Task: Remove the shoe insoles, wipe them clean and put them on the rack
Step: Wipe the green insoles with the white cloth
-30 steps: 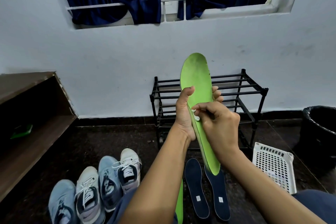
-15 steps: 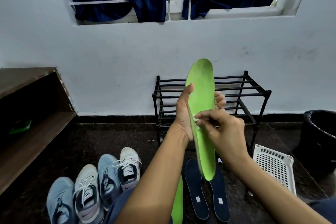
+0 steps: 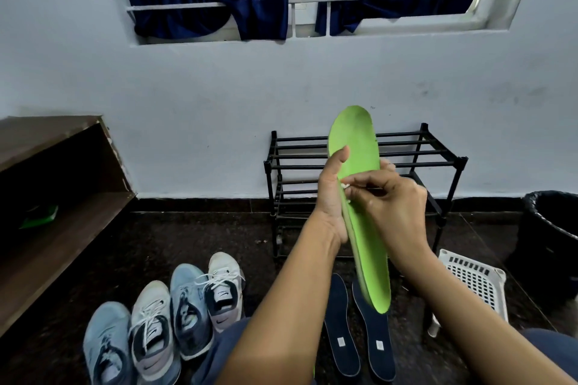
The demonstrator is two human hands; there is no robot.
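Observation:
My left hand (image 3: 331, 197) grips a bright green insole (image 3: 359, 150) by its left edge and holds it upright, toe up. My right hand (image 3: 397, 212) pinches a small white wad of tissue (image 3: 345, 186) against the insole's left edge near my left thumb. Two dark blue insoles (image 3: 339, 325) (image 3: 375, 337) lie side by side on the dark floor below. The black metal shoe rack (image 3: 438, 153) stands against the wall behind the green insole, its bars bare. A sliver of a second green insole shows under my left forearm.
Several grey and light-blue sneakers (image 3: 162, 322) sit in a row on the floor at lower left. A white plastic basket (image 3: 475, 278) and a black bin (image 3: 553, 241) stand on the right. A wooden shelf unit (image 3: 62, 206) fills the left side.
The green insole has shifted slightly right and lower in view. My right hand has slid the white wad a little up along the insole's left edge.

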